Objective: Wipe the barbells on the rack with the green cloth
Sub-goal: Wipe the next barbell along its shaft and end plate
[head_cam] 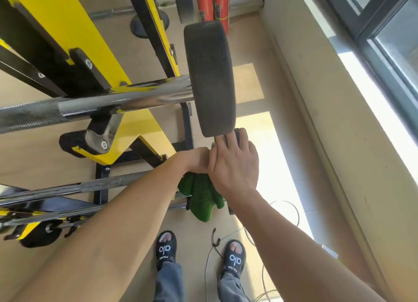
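A chrome barbell [126, 100] lies across the yellow and black rack [74, 36], with a black weight head [210, 77] at its right end. Below it a second barbell [101, 185] runs left to right on a lower rack level. My left hand [195, 160] grips the green cloth [201, 196], which hangs down below both hands. My right hand [234, 163] lies over the end of the lower barbell's black head, fingers stretched up toward the upper weight head. That lower head is mostly hidden by my hands.
More bars [45, 213] sit lower on the rack at left. Two red fire extinguishers [212, 2] stand at the back. A wall and window [384, 52] run along the right. Thin cables [260, 233] lie on the floor by my sandalled feet [166, 249].
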`<state>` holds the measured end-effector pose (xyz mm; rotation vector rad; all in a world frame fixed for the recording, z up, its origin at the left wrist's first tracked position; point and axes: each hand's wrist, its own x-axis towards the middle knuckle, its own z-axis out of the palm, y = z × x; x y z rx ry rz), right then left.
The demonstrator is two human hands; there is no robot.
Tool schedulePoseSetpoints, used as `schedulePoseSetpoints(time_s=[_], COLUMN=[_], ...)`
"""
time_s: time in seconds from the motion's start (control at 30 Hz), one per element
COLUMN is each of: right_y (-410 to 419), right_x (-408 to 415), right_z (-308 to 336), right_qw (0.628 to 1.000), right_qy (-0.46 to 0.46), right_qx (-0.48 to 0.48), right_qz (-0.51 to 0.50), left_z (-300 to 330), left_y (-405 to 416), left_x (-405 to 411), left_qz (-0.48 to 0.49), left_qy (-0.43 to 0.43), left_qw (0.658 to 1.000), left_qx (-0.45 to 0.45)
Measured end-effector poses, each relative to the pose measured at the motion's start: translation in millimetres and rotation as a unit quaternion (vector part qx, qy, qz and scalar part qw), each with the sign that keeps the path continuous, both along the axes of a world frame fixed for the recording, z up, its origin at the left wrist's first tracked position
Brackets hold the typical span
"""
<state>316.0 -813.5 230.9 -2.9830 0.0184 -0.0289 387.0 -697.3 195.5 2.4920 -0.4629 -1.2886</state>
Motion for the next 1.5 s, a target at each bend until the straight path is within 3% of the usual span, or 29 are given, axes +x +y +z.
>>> schedulePoseSetpoints(time_s=[0.07,0.13,0.23,0.47,0.63,0.83,0.97,1.13,1.23,1.37,1.5], right_y=[0,-1,-3,-2,5,2,0,6,9,9,7], right_x=[1,1,1,-4,-2,-3,-5,-4,-3,-4,-4], right_z=[-1,0,1,1,-1,-1,2,3,2,0,2], right_qw=[1.000,1.000,1.000,0.999,0.999,0.999,0.999,0.999,0.999,0.997,0.997], right_qy=[-0.005,-0.007,-0.009,-0.023,-0.028,-0.037,-0.041,-0.046,-0.044,-0.058,-0.057], right_qx=[0.010,0.015,0.029,0.034,0.014,0.019,0.030,0.016,0.005,0.014,0.034], right_qz=[-0.003,0.001,0.004,-0.007,-0.030,-0.021,-0.008,-0.026,-0.031,-0.039,-0.034], left_z=[-2,-7,-12,7,4,5,14,15,18,7,3], left_y=[-4,-7,-7,39,2,-4,49,36,22,-12,-6], left_x=[-20,-50,-74,-90,-78,-78,-84,-92,-77,-63,-67], left_qz=[-0.003,0.001,-0.034,-0.012,-0.021,-0.017,0.005,0.019,-0.002,-0.002,-0.057], left_qy=[-0.141,-0.312,-0.374,-0.412,-0.377,-0.392,-0.398,-0.383,-0.377,-0.340,-0.383], left_qw=[0.989,0.944,0.914,0.900,0.906,0.915,0.914,0.918,0.917,0.935,0.920], left_qx=[0.040,0.109,0.155,0.140,0.190,0.097,0.076,0.105,0.133,0.103,0.065])
